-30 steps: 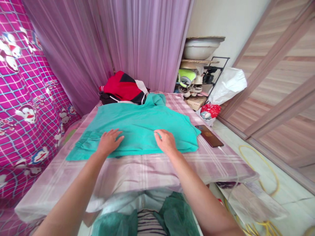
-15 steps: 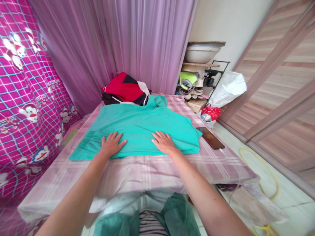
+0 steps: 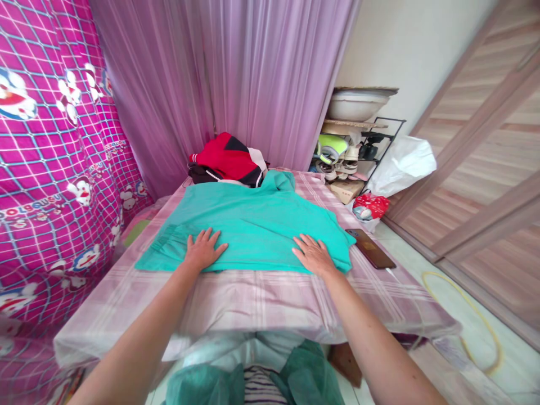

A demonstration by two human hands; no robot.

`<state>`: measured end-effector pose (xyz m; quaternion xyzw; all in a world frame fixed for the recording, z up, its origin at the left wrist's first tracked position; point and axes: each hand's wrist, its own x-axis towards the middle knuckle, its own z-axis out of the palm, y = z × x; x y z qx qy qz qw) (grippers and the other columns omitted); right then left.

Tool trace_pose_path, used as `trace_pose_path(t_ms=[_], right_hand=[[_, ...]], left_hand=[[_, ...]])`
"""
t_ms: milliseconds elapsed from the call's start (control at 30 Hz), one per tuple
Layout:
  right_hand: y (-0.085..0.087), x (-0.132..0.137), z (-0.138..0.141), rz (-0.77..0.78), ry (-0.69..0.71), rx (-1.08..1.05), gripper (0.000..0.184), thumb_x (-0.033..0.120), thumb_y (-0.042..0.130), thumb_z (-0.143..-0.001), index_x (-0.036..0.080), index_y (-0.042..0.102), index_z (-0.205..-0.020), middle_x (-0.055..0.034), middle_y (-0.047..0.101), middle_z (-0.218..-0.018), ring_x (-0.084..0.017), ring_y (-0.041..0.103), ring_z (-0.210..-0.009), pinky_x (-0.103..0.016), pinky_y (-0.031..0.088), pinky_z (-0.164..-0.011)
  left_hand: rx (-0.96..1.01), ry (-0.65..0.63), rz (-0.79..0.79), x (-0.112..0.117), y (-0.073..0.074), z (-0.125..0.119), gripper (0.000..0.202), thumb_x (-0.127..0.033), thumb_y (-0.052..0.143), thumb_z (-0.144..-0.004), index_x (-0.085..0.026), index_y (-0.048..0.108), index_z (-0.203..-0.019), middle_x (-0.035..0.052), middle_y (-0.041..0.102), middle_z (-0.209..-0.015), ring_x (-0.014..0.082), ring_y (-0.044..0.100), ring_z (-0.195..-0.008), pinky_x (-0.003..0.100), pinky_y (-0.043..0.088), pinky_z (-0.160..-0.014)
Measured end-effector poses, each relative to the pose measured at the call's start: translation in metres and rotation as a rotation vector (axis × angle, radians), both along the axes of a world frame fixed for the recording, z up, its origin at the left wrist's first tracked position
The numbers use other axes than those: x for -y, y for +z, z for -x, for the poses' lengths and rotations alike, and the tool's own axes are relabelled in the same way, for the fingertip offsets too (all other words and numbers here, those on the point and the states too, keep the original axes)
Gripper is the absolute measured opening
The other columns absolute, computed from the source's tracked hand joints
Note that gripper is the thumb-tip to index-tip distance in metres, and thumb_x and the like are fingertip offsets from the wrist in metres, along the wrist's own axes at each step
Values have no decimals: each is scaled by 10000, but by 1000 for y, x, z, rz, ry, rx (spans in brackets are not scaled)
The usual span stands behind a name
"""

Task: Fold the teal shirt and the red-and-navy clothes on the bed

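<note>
A teal garment (image 3: 253,219) lies spread over the table, with a gathered, elastic-looking section at its left end and a bunched part at the far edge. Its exact kind I cannot tell. My left hand (image 3: 203,250) rests flat on the near left portion, fingers spread. On the near right portion lies my right hand (image 3: 313,254), palm down and fingers apart. Neither hand grips the fabric.
A plaid cloth covers the table (image 3: 253,301). Red, black and white clothing (image 3: 230,157) is heaped at the back. A phone (image 3: 371,248) with a white cable lies at the right edge. Beyond stands a shoe rack (image 3: 390,120) holding shoes and a basin (image 3: 358,105).
My right hand has slid rightward over the teal fabric, towards its right end. My left hand stays at about the same spot on the garment. The whole view has shifted slightly.
</note>
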<state>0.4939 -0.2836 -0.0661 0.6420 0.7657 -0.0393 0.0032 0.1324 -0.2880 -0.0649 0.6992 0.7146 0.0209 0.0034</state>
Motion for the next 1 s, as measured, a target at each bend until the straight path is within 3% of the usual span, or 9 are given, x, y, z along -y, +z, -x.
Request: trace_pose_path(t_ms=[167,300,400,467,600,800,900,1000], right_hand=[[29,-4,41,56,-54,-3,579,393,397,-987,238,344,-1542,-128,275,-1622,-301,259,-1482,-600,200,-1159],[53,-16,105,-100,186,-154,586,423,396,-991,267,318,-1550,-108,240,-1637,-282,223,-1495,-576,169,-1175],[48,-26,139,-154,263,-228,590,476,343,-1005,283,286,-1560,-86,218,-1647,-258,201,-1502,-552,158,-1184],[34,-30,146,-87,254,-206,590,494,316,-1009,279,291,-1559,-83,225,-1645,-251,197,-1504,-546,150,-1188],[9,-32,137,57,234,-136,595,530,272,-1011,269,339,-1542,-72,228,-1644,-237,198,-1506,-526,149,-1196],[8,-32,117,23,230,-97,572,516,261,-1020,279,364,-1530,-48,273,-1631,-220,225,-1498,-509,164,-1201],[4,-33,91,-2,198,-70,536,482,254,-1028,307,383,-1518,-29,301,-1621,-215,238,-1494,-504,169,-1201],[-6,-37,48,-38,130,-28,521,455,252,-1031,314,393,-1513,-33,312,-1617,-212,255,-1488,-498,183,-1196]], left_hand=[[4,10,18,1,1,-4,701,-628,294,-946,-250,351,-1533,123,291,-1620,345,250,-1487,653,174,-1158],[14,10,0,2,1,-5,693,-622,304,-947,-251,361,-1529,128,295,-1618,353,258,-1483,657,170,-1157],[18,10,-8,4,0,-6,673,-612,316,-948,-267,370,-1523,122,306,-1614,353,266,-1480,652,170,-1158],[23,10,2,5,1,-6,675,-612,318,-947,-266,364,-1525,120,297,-1618,351,259,-1483,652,170,-1158],[47,12,26,6,4,-7,679,-624,314,-945,-276,360,-1526,116,285,-1623,345,245,-1488,667,152,-1154],[67,15,20,7,4,-6,691,-645,303,-940,-272,376,-1517,108,287,-1624,336,239,-1491,676,131,-1157],[78,11,1,9,2,-5,672,-635,300,-947,-282,383,-1512,103,298,-1620,317,251,-1489,652,138,-1169],[83,12,-15,9,1,-5,662,-619,301,-954,-270,389,-1509,110,294,-1621,308,255,-1490,635,143,-1177]])
